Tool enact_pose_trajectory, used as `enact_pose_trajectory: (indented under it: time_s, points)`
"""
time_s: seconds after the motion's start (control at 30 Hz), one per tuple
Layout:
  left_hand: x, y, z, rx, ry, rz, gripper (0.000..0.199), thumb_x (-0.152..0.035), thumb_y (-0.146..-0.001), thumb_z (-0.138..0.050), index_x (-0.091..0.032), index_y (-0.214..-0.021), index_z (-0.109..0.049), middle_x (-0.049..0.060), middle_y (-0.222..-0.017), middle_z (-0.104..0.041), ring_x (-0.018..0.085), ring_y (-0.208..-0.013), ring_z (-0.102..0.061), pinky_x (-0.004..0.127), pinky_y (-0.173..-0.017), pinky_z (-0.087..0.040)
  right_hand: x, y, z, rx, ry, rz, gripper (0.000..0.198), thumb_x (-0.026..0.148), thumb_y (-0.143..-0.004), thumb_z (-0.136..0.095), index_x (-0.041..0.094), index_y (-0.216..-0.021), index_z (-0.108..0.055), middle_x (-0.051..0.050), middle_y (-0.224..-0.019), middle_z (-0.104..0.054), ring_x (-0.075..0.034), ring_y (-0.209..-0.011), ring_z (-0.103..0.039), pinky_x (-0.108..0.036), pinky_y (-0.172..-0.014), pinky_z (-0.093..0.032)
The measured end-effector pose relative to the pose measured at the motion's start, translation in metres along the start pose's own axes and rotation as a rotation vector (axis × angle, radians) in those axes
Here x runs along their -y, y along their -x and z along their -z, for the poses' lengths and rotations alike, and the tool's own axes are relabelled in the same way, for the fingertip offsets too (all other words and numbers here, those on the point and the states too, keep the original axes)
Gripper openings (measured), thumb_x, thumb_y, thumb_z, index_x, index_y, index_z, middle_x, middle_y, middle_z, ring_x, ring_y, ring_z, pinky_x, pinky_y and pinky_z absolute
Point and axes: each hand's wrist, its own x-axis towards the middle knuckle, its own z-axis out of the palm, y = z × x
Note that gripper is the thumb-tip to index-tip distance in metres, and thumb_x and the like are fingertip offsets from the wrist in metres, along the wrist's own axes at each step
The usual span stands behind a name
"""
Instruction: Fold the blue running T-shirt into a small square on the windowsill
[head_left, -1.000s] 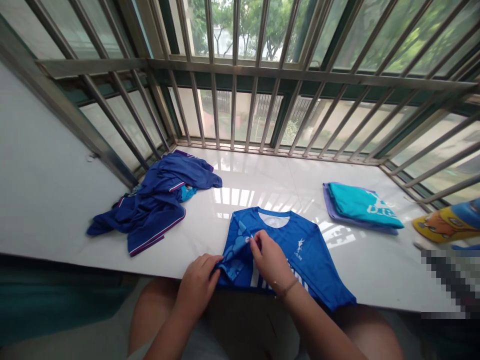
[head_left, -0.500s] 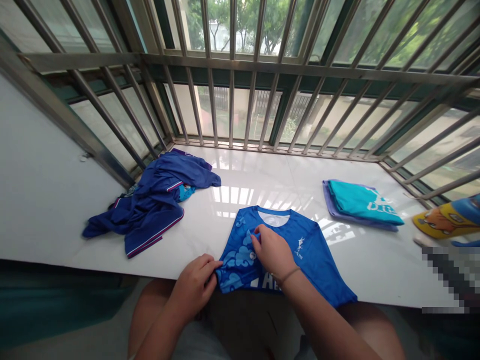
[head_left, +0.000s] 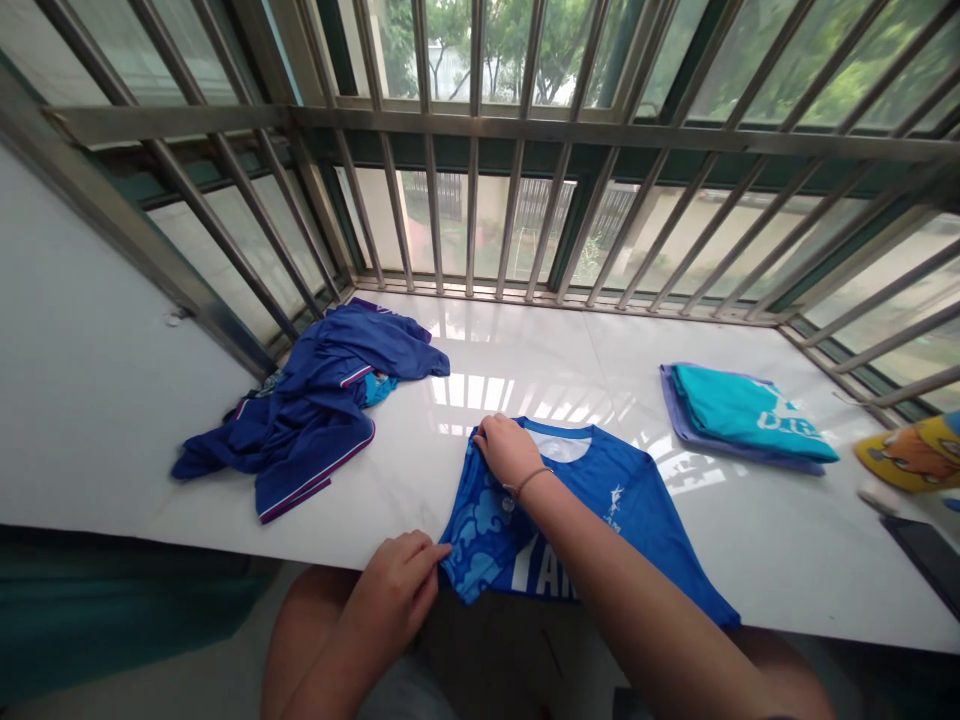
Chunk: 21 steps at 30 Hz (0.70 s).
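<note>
In the head view, the right hand (head_left: 508, 450) has travelled up the blue shirt (head_left: 600, 510) since a second ago: it was then low on the cloth, close to the left hand, and now sits at the shirt's upper left corner, beside the collar. The left hand (head_left: 397, 590) has stayed at the lower left corner, at the edge of the white counter (head_left: 750, 540). With the hands now spread along one side, the folded-in strip lies flat and straight, so this side fold looks set.

The right hand is closed over the shoulder of the shirt, fingers curled onto the cloth; whether it pinches or only presses is hard to tell, as the fingertips are hidden. The left hand nips the lower corner between thumb and fingers.

The shirt lies in the lower middle of the frame, collar away from the person, hem hanging slightly over the counter's near edge. It is bright blue with a white collar patch, a paler cloud pattern on the folded strip, and white letters partly covered by the right forearm.

At the left lies a heap of dark blue clothes (head_left: 315, 410); at the right, a folded teal shirt (head_left: 750, 415) on a purple one.
</note>
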Motion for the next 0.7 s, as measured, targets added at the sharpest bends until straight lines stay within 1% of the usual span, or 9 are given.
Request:
enact_pose_trajectory:
  time_s: [0.07,0.13,0.2,0.3,0.37,0.43,0.53,0.6,0.7]
  points:
    - [-0.005,-0.002,0.007,0.030,0.010,0.033,0.035,-0.016,-0.100,-0.055,-0.028,-0.124,-0.077,0.009,-0.103,-0.076,0.026,-0.093,-0.073,0.039,-0.085,-0.062,0.000,0.004,-0.001,-0.021,0.015,-0.003,0.022,0.033,-0.112,-0.058,0.017,-0.122,-0.069,-0.015,-0.125,-0.072,-0.028,-0.115,-0.068,-0.034,-0.095,-0.050]
    - [-0.010,-0.009,0.016,0.062,0.058,0.074,0.027,-0.024,-0.102,-0.058,-0.028,-0.119,-0.078,0.008,-0.099,-0.076,0.024,-0.090,-0.074,0.037,-0.084,-0.061,-0.009,0.011,0.004,-0.058,0.025,-0.006,0.023,0.035,-0.113,-0.058,0.018,-0.124,-0.067,-0.014,-0.124,-0.072,-0.028,-0.116,-0.067,-0.035,-0.097,-0.050]
    - [-0.011,-0.025,0.024,0.079,0.109,0.139,0.023,-0.033,-0.106,-0.056,-0.028,-0.110,-0.079,0.006,-0.094,-0.076,0.022,-0.085,-0.074,0.034,-0.080,-0.059,-0.031,0.020,0.014,-0.117,0.045,-0.022,0.024,0.036,-0.114,-0.055,0.019,-0.124,-0.068,-0.013,-0.122,-0.072,-0.027,-0.115,-0.067,-0.034,-0.098,-0.049]
    - [-0.007,-0.069,0.028,0.071,0.094,0.248,0.031,-0.040,-0.109,-0.051,-0.026,-0.100,-0.078,0.005,-0.093,-0.077,0.021,-0.083,-0.072,0.032,-0.078,-0.055,-0.084,0.036,0.036,-0.171,0.106,-0.125,0.025,0.034,-0.114,-0.052,0.020,-0.121,-0.071,-0.014,-0.122,-0.072,-0.027,-0.115,-0.066,-0.034,-0.099,-0.049]
    - [-0.001,-0.108,0.022,0.089,0.035,0.304,0.031,-0.042,-0.106,-0.053,-0.025,-0.100,-0.078,0.006,-0.094,-0.077,0.022,-0.085,-0.072,0.033,-0.079,-0.053,-0.125,0.046,0.052,-0.135,0.120,-0.240,0.027,0.034,-0.112,-0.052,0.019,-0.124,-0.072,-0.016,-0.128,-0.072,-0.029,-0.120,-0.066,-0.036,-0.102,-0.048]
    - [0.007,-0.148,0.012,0.124,-0.022,0.372,0.029,-0.046,-0.102,-0.061,-0.022,-0.105,-0.077,0.007,-0.096,-0.077,0.024,-0.087,-0.072,0.034,-0.079,-0.051,-0.163,0.056,0.065,-0.078,0.103,-0.331,0.032,0.036,-0.111,-0.054,0.016,-0.127,-0.073,-0.019,-0.133,-0.072,-0.031,-0.124,-0.066,-0.038,-0.104,-0.049]
    - [0.018,-0.200,0.000,0.203,-0.071,0.446,0.033,-0.050,-0.092,-0.075,-0.019,-0.104,-0.076,0.008,-0.095,-0.078,0.027,-0.090,-0.073,0.034,-0.075,-0.048,-0.206,0.073,0.079,0.016,0.045,-0.371,0.036,0.041,-0.107,-0.059,0.013,-0.122,-0.077,-0.020,-0.126,-0.077,-0.032,-0.117,-0.072,-0.038,-0.099,-0.053]
    - [0.026,-0.222,-0.002,0.268,-0.067,0.470,0.029,-0.047,-0.084,-0.082,-0.020,-0.095,-0.076,0.008,-0.093,-0.079,0.027,-0.089,-0.073,0.033,-0.071,-0.046,-0.227,0.084,0.086,0.079,-0.015,-0.366,0.035,0.044,-0.105,-0.063,0.016,-0.114,-0.080,-0.017,-0.117,-0.081,-0.030,-0.109,-0.076,-0.035,-0.092,-0.055]
    - [0.036,-0.238,-0.001,0.345,-0.033,0.488,0.022,-0.042,-0.077,-0.084,-0.022,-0.081,-0.076,0.006,-0.086,-0.079,0.027,-0.084,-0.073,0.032,-0.068,-0.045,-0.250,0.097,0.089,0.143,-0.109,-0.360,0.032,0.048,-0.099,-0.071,0.019,-0.107,-0.082,-0.013,-0.106,-0.084,-0.027,-0.097,-0.079,-0.032,-0.082,-0.057]
